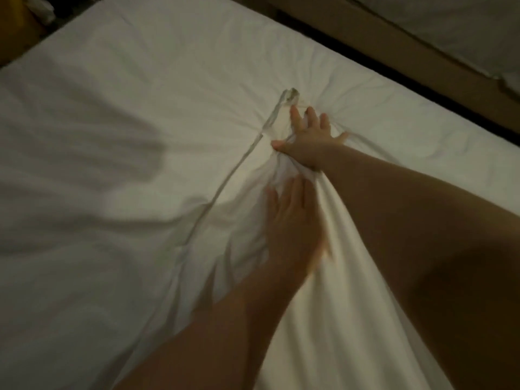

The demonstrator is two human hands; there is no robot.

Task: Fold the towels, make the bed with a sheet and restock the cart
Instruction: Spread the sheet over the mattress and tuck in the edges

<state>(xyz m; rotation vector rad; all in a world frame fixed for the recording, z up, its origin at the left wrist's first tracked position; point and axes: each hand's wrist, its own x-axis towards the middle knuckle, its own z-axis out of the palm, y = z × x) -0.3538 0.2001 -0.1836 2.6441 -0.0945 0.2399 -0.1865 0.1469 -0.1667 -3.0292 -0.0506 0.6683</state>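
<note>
A white sheet (157, 130) lies wrinkled across the bed. A second layer with a hemmed edge (225, 187) runs diagonally from its corner (291, 95) towards me. My right hand (308, 140) reaches far out with its fingers spread and straight, pressing the bunched fabric just below that corner. My left hand (292, 220) lies flat on the sheet a little nearer to me, fingers straight and slightly blurred. A smooth fold of sheet (346, 291) runs between my two forearms.
The bed's right edge (394, 88) drops into a dark gap, with a brown frame (422, 60) and another white bed (464, 26) beyond. A yellow object (19, 32) and dark floor sit past the top left corner.
</note>
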